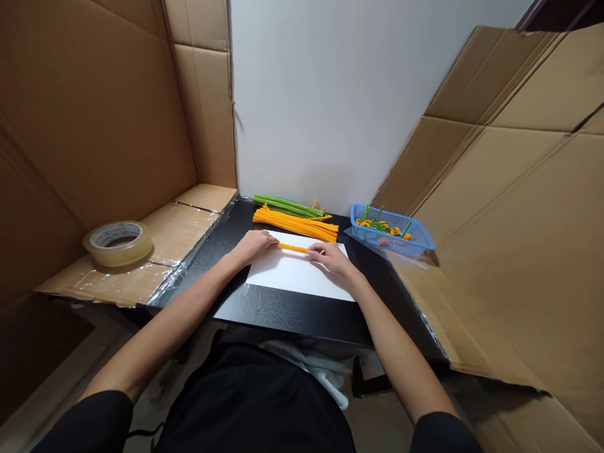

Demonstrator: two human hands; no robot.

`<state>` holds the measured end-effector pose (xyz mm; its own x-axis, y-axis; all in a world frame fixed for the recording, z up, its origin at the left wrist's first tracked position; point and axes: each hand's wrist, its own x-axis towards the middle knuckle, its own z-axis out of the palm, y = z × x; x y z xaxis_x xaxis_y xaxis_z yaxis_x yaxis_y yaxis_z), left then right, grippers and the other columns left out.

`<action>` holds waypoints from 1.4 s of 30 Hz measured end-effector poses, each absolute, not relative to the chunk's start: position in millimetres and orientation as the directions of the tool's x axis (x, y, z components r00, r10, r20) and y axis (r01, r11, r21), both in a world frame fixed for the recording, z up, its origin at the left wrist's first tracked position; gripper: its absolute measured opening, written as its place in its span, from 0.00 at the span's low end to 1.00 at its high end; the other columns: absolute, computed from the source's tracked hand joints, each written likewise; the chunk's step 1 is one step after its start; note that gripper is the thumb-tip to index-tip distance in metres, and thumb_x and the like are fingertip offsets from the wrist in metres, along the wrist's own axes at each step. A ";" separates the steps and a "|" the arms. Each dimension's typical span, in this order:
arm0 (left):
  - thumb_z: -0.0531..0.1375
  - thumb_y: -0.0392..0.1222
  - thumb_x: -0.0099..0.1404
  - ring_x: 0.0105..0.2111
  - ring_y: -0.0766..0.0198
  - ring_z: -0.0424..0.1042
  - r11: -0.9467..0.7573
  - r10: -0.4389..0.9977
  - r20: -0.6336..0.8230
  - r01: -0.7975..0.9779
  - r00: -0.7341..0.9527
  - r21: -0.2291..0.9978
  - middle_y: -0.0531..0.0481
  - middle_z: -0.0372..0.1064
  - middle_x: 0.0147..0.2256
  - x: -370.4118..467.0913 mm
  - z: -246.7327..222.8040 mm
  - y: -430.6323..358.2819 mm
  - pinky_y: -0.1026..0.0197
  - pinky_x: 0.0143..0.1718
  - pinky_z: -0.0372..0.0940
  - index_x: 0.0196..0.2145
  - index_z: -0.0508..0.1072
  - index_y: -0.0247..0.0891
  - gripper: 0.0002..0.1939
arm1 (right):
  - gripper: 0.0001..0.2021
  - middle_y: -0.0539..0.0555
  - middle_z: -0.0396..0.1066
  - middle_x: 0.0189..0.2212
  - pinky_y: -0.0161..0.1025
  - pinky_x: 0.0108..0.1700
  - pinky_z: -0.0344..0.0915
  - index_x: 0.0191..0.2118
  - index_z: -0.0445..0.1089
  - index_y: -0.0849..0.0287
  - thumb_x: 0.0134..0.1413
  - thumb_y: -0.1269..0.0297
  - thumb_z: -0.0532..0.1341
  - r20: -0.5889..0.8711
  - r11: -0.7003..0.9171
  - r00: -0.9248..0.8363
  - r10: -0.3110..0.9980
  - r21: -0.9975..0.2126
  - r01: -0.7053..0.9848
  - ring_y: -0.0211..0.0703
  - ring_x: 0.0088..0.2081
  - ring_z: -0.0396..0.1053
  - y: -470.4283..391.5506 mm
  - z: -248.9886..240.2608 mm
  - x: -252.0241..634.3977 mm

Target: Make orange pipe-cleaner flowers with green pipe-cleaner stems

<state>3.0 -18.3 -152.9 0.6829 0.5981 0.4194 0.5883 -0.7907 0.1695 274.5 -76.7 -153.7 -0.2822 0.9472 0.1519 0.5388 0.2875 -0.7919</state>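
Between my two hands a short length of orange pipe cleaner [293, 248] stretches level over a white sheet of paper [292, 274]. My left hand [257, 245] pinches its left end, and the fingers of my right hand [330, 257] close on its right end. Just behind the paper lies a bundle of orange pipe cleaners [295, 223]. Behind that bundle rests another of green pipe cleaners [287, 206], with a few bent orange pieces at its right end. The fingertips partly hide both ends of the held piece.
A blue plastic basket [394, 245] at the back right holds small green and orange pieces. A roll of clear tape [117, 243] lies on the cardboard at left. Cardboard walls [528, 207] flank the black table [283, 309], and a white wall [330, 94] stands behind.
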 end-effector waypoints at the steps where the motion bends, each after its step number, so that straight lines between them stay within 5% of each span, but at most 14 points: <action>1: 0.58 0.41 0.70 0.36 0.59 0.74 -0.791 0.595 0.401 0.597 0.697 0.137 0.44 0.77 0.34 5.1 -151.4 -20.1 0.63 0.34 0.62 0.36 0.81 0.39 0.11 | 0.11 0.55 0.76 0.29 0.38 0.35 0.60 0.33 0.77 0.61 0.56 0.59 0.61 0.161 0.310 -0.297 0.941 -0.759 0.572 0.43 0.31 0.69 -78.2 -151.9 272.7; 5: 0.56 0.41 0.72 0.36 0.59 0.73 -0.808 0.557 0.352 0.589 0.752 0.020 0.43 0.76 0.34 12.5 -148.8 -25.6 0.63 0.32 0.60 0.37 0.80 0.38 0.13 | 0.10 0.54 0.78 0.29 0.38 0.34 0.59 0.34 0.80 0.61 0.56 0.64 0.61 0.230 0.388 -0.315 0.921 -0.621 0.682 0.42 0.30 0.69 -82.5 -147.8 267.8; 13: 0.53 0.38 0.74 0.39 0.58 0.73 -0.831 0.480 0.332 0.542 0.812 -0.124 0.42 0.77 0.37 16.2 -153.6 -26.8 0.60 0.39 0.63 0.42 0.78 0.34 0.13 | 0.07 0.55 0.81 0.33 0.38 0.36 0.65 0.35 0.82 0.58 0.54 0.65 0.65 0.343 0.468 -0.321 0.883 -0.586 0.662 0.45 0.33 0.74 -80.8 -152.1 270.1; 19: 0.62 0.44 0.69 0.38 0.57 0.74 -0.779 0.517 0.542 0.626 0.663 -0.023 0.43 0.79 0.36 16.0 -155.8 -22.4 0.59 0.38 0.64 0.49 0.76 0.35 0.14 | 0.07 0.56 0.82 0.33 0.39 0.37 0.68 0.34 0.82 0.59 0.52 0.67 0.66 0.392 0.402 -0.175 0.903 -0.633 0.662 0.47 0.33 0.76 -78.7 -153.6 269.8; 22: 0.62 0.44 0.69 0.37 0.58 0.74 -0.794 0.452 0.622 0.607 0.639 -0.047 0.45 0.79 0.36 13.8 -155.0 -22.8 0.59 0.38 0.64 0.43 0.77 0.36 0.10 | 0.07 0.55 0.81 0.31 0.38 0.33 0.66 0.34 0.82 0.59 0.52 0.65 0.66 0.376 0.392 -0.168 0.911 -0.668 0.633 0.46 0.31 0.75 -78.6 -153.4 269.4; 25: 0.58 0.43 0.72 0.35 0.59 0.73 -0.814 0.371 0.653 0.569 0.661 -0.114 0.47 0.79 0.35 12.6 -154.5 -23.8 0.59 0.37 0.63 0.38 0.77 0.37 0.10 | 0.08 0.55 0.81 0.30 0.38 0.31 0.65 0.33 0.83 0.59 0.52 0.63 0.65 0.364 0.401 -0.192 0.911 -0.681 0.612 0.45 0.30 0.74 -78.9 -151.7 269.6; 34: 0.57 0.44 0.72 0.37 0.59 0.74 -0.791 0.285 0.786 0.598 0.549 -0.130 0.46 0.80 0.39 13.6 -153.2 -26.5 0.57 0.39 0.63 0.42 0.77 0.36 0.11 | 0.08 0.55 0.82 0.32 0.39 0.35 0.68 0.35 0.83 0.58 0.52 0.61 0.66 0.351 0.412 -0.219 0.910 -0.711 0.571 0.46 0.32 0.76 -78.2 -149.5 269.6; 42: 0.56 0.43 0.73 0.37 0.59 0.72 -0.810 0.252 0.736 0.553 0.628 -0.196 0.47 0.79 0.38 11.9 -147.2 -29.2 0.58 0.37 0.62 0.39 0.76 0.36 0.11 | 0.07 0.55 0.82 0.33 0.39 0.36 0.69 0.35 0.82 0.56 0.54 0.61 0.67 0.431 0.515 -0.291 0.854 -0.623 0.589 0.47 0.33 0.77 -81.2 -145.8 272.7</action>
<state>11.9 -29.2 -147.2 0.6284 0.2516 0.7361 0.5532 -0.8098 -0.1955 272.7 -81.2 -145.8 -0.2907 0.8540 0.4314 0.5892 0.5150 -0.6226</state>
